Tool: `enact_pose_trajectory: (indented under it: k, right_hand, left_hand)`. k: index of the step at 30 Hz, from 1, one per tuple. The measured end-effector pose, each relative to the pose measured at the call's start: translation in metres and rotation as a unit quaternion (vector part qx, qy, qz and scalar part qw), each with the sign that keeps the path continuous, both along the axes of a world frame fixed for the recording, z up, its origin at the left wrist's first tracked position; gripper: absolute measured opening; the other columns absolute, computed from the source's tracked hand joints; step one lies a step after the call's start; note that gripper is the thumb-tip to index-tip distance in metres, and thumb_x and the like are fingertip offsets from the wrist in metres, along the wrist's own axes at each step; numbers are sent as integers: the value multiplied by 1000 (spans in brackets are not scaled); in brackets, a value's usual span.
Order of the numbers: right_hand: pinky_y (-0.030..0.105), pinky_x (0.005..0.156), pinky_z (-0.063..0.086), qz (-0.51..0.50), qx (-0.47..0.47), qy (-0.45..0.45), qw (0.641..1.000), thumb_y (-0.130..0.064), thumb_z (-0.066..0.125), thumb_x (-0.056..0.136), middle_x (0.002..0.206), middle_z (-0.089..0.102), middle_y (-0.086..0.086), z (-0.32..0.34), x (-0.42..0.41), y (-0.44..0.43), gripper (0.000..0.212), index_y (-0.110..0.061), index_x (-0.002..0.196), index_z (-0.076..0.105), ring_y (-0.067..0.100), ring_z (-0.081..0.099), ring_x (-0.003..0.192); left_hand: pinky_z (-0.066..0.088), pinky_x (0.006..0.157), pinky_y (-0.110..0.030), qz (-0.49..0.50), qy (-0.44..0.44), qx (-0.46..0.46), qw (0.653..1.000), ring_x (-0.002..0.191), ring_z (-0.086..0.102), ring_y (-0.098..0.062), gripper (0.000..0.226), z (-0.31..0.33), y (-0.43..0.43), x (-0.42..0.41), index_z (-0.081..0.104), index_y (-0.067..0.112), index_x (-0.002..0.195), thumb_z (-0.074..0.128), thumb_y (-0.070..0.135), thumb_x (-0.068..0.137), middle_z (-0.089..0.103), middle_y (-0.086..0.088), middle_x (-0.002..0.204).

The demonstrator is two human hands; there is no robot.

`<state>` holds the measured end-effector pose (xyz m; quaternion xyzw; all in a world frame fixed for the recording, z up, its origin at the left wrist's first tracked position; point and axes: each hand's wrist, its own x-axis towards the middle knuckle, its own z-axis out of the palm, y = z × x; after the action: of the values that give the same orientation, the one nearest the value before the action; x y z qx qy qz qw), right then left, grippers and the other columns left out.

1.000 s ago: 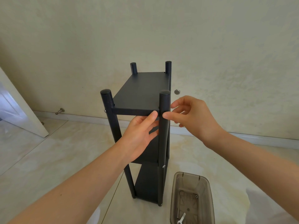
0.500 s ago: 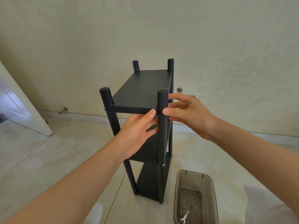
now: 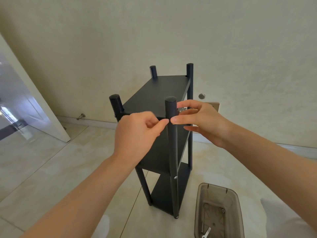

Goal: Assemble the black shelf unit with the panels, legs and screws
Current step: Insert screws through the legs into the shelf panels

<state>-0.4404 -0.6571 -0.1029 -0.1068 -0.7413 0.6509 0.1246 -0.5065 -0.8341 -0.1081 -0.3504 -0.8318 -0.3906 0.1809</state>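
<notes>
The matte black, three-tier shelf unit [image 3: 155, 93] stands upright on the tiled floor [image 3: 51, 162] by the wall [image 3: 240, 48]. The right hand [image 3: 201, 121] has its grip pinching the near leg [image 3: 172, 152]; the left hand [image 3: 137, 134] curls beside it, grip unclear.

The pale tiled floor [image 3: 51, 169] in front of me carries the black shelf unit [image 3: 154, 93], upright on its legs, and just to its near right a smoky plastic bin [image 3: 199, 212] (a small metal tool [image 3: 207, 234] inside).
</notes>
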Motion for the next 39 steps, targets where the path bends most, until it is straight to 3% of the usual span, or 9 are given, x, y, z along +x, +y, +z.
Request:
enact_pose_trajectory:
  k: [3,9,13,16,18,22,26,34,39]
  right_hand:
    - [37,93,51,15,0,-11,1000,-39,88,44,105,71,2,2,-1,1,54,-36,96,73,16,66,105]
    - [41,97,50,19,2,-17,1000,-36,87,48,101,73,1,3,2,2,49,-35,95,73,15,67,101]
    - [41,99,50,32,-10,-16,999,-37,85,51,96,74,-1,4,3,4,50,-33,100,72,17,69,101]
    - [44,99,51,62,-60,-32,996,-36,84,58,96,73,-6,4,3,7,52,-28,107,65,18,71,98]
    - [49,95,53,75,-121,-35,989,-26,88,64,91,69,-3,3,2,7,54,-24,108,55,20,73,87]
    - [45,87,53,96,-197,-31,975,-24,65,85,87,64,0,0,-3,3,6,-22,87,60,24,69,81]
    - [43,88,56,47,-196,-78,976,-38,47,101,113,67,8,-1,-10,0,42,-8,130,50,26,71,93]
    - [46,97,52,40,-93,-87,991,-37,45,104,107,74,10,4,-13,-9,37,-14,125,63,23,71,104]
    - [47,98,51,47,-100,-83,990,-36,47,103,108,74,10,4,-11,-9,35,-15,125,64,23,71,104]
  left_hand:
    - [47,75,-34,-11,137,2,990,87,51,-11,21,4,5,-3,68,22,93,81,30,79,60,13,83]
    - [27,110,-26,-61,85,-93,990,131,38,-12,56,2,13,-12,64,22,120,84,45,73,57,7,127]
    - [18,101,-3,-76,69,-40,994,119,47,-9,43,3,18,-14,69,20,111,81,44,77,65,4,115]
    - [36,111,-35,-94,44,-19,994,104,51,-5,35,1,18,-17,70,20,105,80,41,78,66,5,104]
    - [32,115,-46,-95,37,-21,995,103,55,-7,31,1,18,-18,68,22,102,79,41,79,66,6,101]
    - [21,118,-35,-79,37,-22,996,105,50,-3,32,1,17,-17,67,23,104,79,39,80,66,6,108]
    - [8,115,-25,-69,40,-39,996,104,57,-7,28,-2,16,-19,63,28,102,76,43,82,65,11,101]
    - [5,124,-35,-76,46,-56,994,115,58,-8,31,-5,13,-20,60,32,114,70,45,87,65,18,108]
    - [6,125,-48,-73,77,-105,989,143,39,-11,47,-8,12,-19,58,38,134,54,57,91,58,17,139]
